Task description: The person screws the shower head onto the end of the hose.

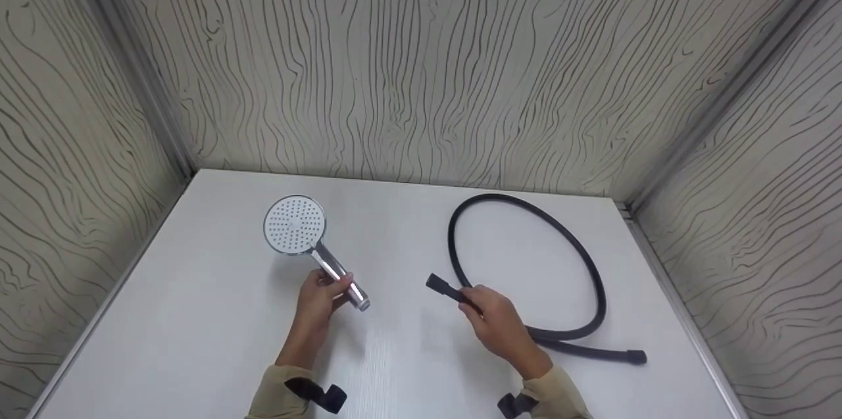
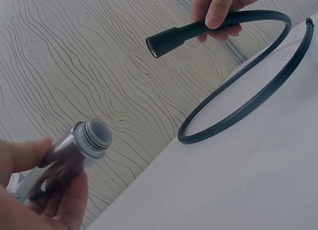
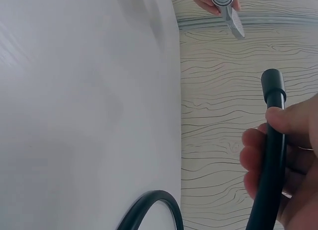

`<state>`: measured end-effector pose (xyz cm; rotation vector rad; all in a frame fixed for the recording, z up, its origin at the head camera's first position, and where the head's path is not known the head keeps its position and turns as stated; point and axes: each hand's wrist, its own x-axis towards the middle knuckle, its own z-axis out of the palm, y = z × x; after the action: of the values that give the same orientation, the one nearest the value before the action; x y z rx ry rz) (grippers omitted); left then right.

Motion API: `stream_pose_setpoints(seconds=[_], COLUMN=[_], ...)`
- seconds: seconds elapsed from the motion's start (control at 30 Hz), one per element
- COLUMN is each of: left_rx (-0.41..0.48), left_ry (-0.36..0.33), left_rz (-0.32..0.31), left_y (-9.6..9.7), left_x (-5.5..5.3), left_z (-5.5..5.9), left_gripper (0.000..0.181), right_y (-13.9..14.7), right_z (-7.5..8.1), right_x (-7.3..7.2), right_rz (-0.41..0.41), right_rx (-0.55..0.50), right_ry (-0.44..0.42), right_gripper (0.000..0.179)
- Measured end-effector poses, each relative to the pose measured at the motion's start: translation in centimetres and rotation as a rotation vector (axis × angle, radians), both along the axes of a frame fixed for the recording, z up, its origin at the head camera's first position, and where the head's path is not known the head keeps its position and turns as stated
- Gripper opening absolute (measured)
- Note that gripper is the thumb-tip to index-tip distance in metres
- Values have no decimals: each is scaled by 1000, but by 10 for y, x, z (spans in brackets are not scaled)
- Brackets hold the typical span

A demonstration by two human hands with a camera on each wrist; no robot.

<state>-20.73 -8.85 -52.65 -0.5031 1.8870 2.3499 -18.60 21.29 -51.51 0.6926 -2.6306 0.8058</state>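
Observation:
My left hand (image 1: 317,304) grips the chrome handle of a shower head (image 1: 295,224), whose round white spray face is turned up toward the head camera. The handle's threaded end (image 2: 95,135) sticks out past the thumb and points toward the hose. In my right hand (image 1: 495,321) is a black shower hose (image 1: 595,274), held between thumb and fingers just behind its end fitting (image 2: 164,42). That fitting faces the shower handle, with a gap between the two. From the right hand the hose runs in a wide loop over the table, and its other end (image 1: 635,357) lies at the right.
The white table (image 1: 197,327) is closed in by wood-grain patterned panels (image 1: 395,64) at the back and both sides. Grey metal strips (image 1: 125,57) run along the corners. A dark camera mount (image 1: 319,394) is strapped to each wrist over beige sleeves.

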Motion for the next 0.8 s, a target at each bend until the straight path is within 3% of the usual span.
stream_pose_setpoints(seconds=[0.33, 0.8], left_rx=[5, -30], left_ry=[0, 22], left_rz=[1, 39], left_y=[8, 27], left_x=[1, 3], left_z=[4, 9], left_gripper=[52, 49], right_y=[-4, -14], right_z=[3, 0], right_x=[-1, -1], right_rz=[-8, 29], right_rx=[-60, -117], right_ry=[-99, -95], right_gripper=[10, 28])
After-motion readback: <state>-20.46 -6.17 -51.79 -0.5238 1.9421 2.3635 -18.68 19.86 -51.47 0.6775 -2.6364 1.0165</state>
